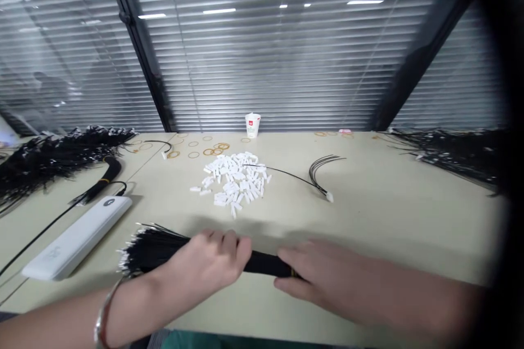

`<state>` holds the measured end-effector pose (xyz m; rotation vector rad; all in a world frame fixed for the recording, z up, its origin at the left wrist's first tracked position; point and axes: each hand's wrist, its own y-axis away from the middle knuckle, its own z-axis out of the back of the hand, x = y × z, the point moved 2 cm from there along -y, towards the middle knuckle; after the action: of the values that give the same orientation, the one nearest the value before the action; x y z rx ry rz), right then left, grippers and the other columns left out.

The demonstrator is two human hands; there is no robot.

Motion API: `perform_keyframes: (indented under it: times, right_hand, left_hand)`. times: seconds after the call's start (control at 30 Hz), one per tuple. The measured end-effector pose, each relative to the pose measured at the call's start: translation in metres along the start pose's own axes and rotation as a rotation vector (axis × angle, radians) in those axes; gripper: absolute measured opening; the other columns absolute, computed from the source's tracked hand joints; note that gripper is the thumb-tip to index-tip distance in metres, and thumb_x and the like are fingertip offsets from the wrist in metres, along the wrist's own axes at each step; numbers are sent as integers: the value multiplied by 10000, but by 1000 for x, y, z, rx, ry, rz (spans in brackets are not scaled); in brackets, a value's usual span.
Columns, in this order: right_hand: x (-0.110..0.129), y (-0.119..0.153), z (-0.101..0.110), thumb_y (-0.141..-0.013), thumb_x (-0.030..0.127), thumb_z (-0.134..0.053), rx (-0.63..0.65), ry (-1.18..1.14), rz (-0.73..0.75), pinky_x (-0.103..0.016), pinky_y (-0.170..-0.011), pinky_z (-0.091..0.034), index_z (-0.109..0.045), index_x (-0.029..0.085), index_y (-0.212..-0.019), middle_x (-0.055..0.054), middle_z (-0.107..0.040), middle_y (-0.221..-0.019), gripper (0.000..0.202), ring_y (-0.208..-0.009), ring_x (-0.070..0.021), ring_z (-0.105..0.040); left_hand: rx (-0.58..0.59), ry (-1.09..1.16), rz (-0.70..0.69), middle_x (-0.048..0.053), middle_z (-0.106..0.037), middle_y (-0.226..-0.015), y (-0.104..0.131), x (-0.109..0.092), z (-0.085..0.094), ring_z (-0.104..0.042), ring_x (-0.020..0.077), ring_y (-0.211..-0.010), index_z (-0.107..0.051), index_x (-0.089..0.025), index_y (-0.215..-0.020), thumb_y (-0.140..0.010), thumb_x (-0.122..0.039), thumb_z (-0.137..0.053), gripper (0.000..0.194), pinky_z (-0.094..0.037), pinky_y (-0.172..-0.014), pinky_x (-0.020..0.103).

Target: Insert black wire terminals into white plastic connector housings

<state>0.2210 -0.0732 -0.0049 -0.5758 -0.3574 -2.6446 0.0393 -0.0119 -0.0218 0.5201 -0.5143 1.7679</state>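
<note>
A thick bundle of black wires with pale tips fanned out at its left end lies across the near part of the table. Around its middle, the fingers of my left hand are wrapped tight. My right hand, somewhat blurred, grips the bundle further right, beside a yellowish rubber band. The bundle's right end is hidden under that hand. Beyond my hands is a loose pile of small white plastic connectors. A few black wires joined at a white connector lie right of the pile.
At left, a white power bank with a cable rests near a banded wire bundle. Heaps of black wires lie far left and far right. A paper cup stands at the back, with rubber bands scattered nearby.
</note>
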Motion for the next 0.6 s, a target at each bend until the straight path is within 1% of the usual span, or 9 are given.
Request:
perform_keyframes:
  times: [0.1,0.17,0.27,0.33,0.4,0.47,0.5,0.57,0.6]
  right_hand:
    - [-4,8,5,-883,456,-399,43,65,-109,-267,-553,-287,-584,186,-794,-28,-586,-728,339,-634,-157,-516]
    - [-5,14,1,-883,484,-395,41,19,-120,-265,-581,-298,-574,195,-794,-16,-598,-759,352,-679,-156,-532]
    - [-6,24,-9,-874,531,-387,58,-61,-129,-273,-619,-327,-588,189,-777,-22,-600,-775,409,-713,-159,-538]
    - [-5,27,-10,-865,524,-411,92,-132,-126,-286,-661,-362,-620,185,-840,-46,-613,-841,399,-770,-178,-552]
    - [-3,26,-5,-856,498,-446,117,-198,-100,-298,-733,-397,-613,191,-1021,-74,-612,-1014,386,-914,-208,-554]
    - [0,19,4,-843,501,-476,175,-343,-78,-291,-794,-418,-543,210,-1176,-71,-580,-1144,447,-1010,-206,-541]
    - [2,13,7,-848,511,-467,226,-465,-63,-283,-817,-424,-538,211,-1184,-62,-587,-1141,456,-1012,-191,-549]
    - [7,3,4,-886,538,-365,378,-810,-29,-277,-832,-438,-592,174,-1097,-55,-636,-1009,479,-927,-155,-592]
    - [10,0,-1,-901,552,-297,453,-981,-26,-280,-819,-451,-616,141,-1041,-62,-649,-927,538,-867,-146,-610]
  left_hand:
    - [-18,-51,1,-29,-507,-586,6,8,9,-529,163,-440,-389,-179,-802,-672,27,-430,248,-368,-370,264]
    - [-31,-48,1,-33,-506,-587,12,10,13,-530,165,-442,-386,-183,-802,-682,10,-454,237,-381,-380,271]
    - [-17,-30,2,-40,-506,-580,22,6,18,-529,165,-443,-392,-188,-798,-662,-14,-499,246,-385,-383,269]
    - [-8,-28,7,-40,-510,-581,30,2,20,-532,164,-452,-409,-187,-811,-654,-29,-520,248,-388,-388,266]
    - [11,-33,28,-40,-506,-581,35,0,24,-531,166,-456,-420,-191,-814,-657,-49,-541,244,-394,-391,270]
    - [10,-55,43,-43,-487,-569,37,2,28,-509,165,-439,-431,-195,-805,-651,-58,-562,245,-389,-376,275]
    - [-15,-74,41,-43,-478,-562,37,3,31,-494,162,-427,-443,-194,-802,-652,-65,-571,236,-382,-365,276]
    - [-119,-117,34,-44,-458,-548,35,8,38,-457,148,-407,-472,-184,-799,-690,-116,-593,177,-369,-352,277]
    - [-187,-138,26,-43,-454,-547,34,11,42,-447,141,-407,-488,-179,-803,-720,-163,-602,142,-370,-356,280]
